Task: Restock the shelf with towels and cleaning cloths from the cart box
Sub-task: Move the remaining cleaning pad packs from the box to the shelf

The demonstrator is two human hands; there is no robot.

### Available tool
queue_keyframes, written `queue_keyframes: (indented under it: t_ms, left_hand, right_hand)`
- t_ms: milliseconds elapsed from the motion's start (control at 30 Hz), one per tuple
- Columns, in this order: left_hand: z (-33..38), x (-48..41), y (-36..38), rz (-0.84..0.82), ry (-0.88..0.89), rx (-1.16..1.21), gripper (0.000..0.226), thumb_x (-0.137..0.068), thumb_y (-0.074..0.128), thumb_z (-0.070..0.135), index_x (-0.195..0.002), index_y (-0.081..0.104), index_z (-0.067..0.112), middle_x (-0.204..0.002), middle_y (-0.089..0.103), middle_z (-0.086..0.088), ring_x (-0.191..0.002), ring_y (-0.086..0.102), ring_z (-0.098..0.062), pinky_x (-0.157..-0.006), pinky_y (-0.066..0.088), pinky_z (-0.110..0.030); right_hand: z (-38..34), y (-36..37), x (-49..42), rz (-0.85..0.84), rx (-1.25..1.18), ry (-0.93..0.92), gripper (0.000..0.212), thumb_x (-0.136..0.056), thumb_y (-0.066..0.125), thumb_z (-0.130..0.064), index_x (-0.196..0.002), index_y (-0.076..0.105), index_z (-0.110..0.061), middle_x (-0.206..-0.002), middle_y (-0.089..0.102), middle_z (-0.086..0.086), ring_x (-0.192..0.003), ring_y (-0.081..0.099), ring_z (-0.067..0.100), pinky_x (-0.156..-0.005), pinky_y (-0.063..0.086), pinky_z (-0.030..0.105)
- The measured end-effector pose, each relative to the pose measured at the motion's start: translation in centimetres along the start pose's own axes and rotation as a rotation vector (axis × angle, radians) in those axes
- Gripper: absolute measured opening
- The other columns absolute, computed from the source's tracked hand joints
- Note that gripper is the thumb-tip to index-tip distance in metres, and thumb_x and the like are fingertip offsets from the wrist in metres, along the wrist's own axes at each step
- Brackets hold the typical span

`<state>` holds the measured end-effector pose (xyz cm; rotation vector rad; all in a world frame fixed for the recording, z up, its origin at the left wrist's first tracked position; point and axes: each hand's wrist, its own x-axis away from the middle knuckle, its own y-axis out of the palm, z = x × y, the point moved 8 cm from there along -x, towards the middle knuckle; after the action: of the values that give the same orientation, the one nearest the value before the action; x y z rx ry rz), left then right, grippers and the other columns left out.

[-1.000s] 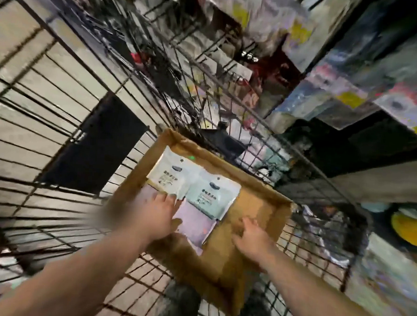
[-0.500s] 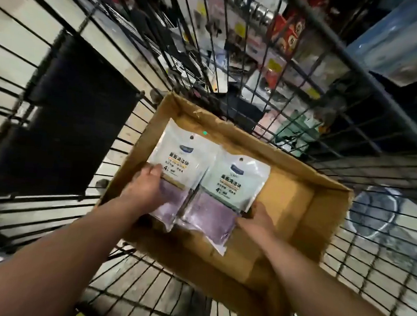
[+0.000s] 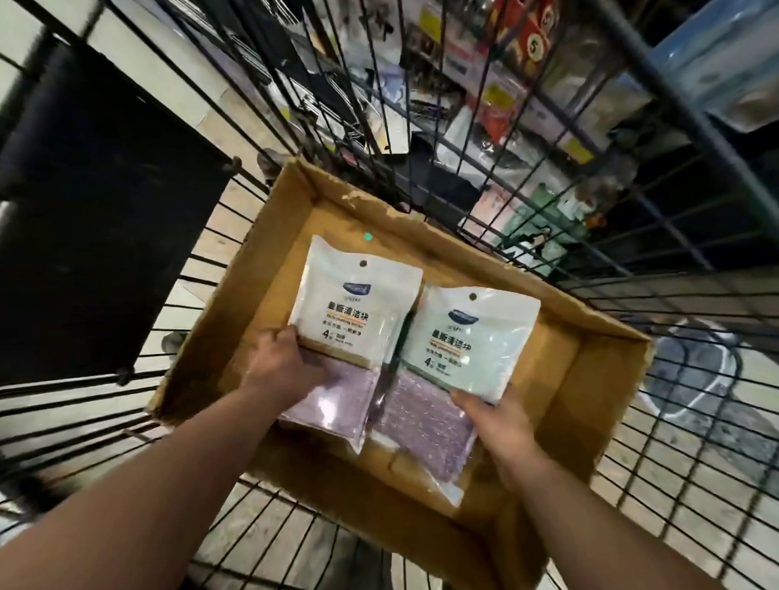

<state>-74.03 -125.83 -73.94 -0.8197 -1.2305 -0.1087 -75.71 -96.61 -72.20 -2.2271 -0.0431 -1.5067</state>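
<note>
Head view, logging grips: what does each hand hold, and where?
Left hand grips the white-label cloth packet at its left edge; right hand grips the blue-label cloth packet at its right edge.

A shop aisle: a wire cart (image 3: 686, 109) carries a cardboard box (image 3: 600, 364) of packaged cloths (image 3: 355, 302), and beyond the cart hang rows of packaged goods (image 3: 502, 97) with yellow price tags (image 3: 576, 150).
</note>
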Motion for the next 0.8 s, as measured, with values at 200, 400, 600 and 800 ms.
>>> queue_keyframes:
  t_ms: [200,400,600,800]
  left_hand:
    - [0.6,1.0,2.2,-0.059,-0.002,0.248,0.070,-0.067,0.081,0.025,-0.123,0.038,0.026,-0.117,0.054,-0.004,-0.113,0.054,-0.030,-0.099,0.046,-0.044]
    - [1.4,2.5,2.6,-0.126,0.014,0.413,0.042,-0.079,0.074,0.019,-0.115,0.054,0.022,-0.102,0.059,0.002,-0.092,0.055,-0.019,-0.067,0.049,-0.027]
    - [1.7,6.7,-0.4,-0.074,0.092,0.531,0.037,-0.076,0.076,0.014,-0.107,0.056,0.013,-0.103,0.065,0.000,-0.088,0.060,-0.017,-0.068,0.050,-0.025]
    - [4.1,13.4,-3.7,-0.058,0.243,0.692,0.040,-0.077,0.074,0.007,-0.111,0.054,0.011,-0.092,0.066,0.000,-0.089,0.064,-0.020,-0.065,0.051,-0.027]
  right_hand:
    - [2.3,-1.1,1.1,0.040,-0.093,0.019,0.056,-0.078,0.074,-0.014,-0.127,0.047,-0.012,-0.121,0.063,0.007,-0.111,0.059,0.027,-0.099,0.047,0.046]
    - [1.3,-1.7,2.4,0.044,-0.107,-0.065,0.046,-0.082,0.071,-0.016,-0.120,0.045,-0.014,-0.115,0.060,0.001,-0.106,0.058,0.021,-0.092,0.049,0.037]
    - [-0.8,-3.8,6.5,0.077,-0.157,-0.178,0.048,-0.083,0.070,-0.017,-0.124,0.046,-0.016,-0.119,0.063,0.004,-0.107,0.060,0.022,-0.094,0.049,0.039]
    - [-3.4,-7.3,11.9,0.097,-0.259,-0.302,0.041,-0.084,0.068,-0.014,-0.120,0.049,-0.015,-0.113,0.064,0.003,-0.095,0.060,0.018,-0.073,0.049,0.028]
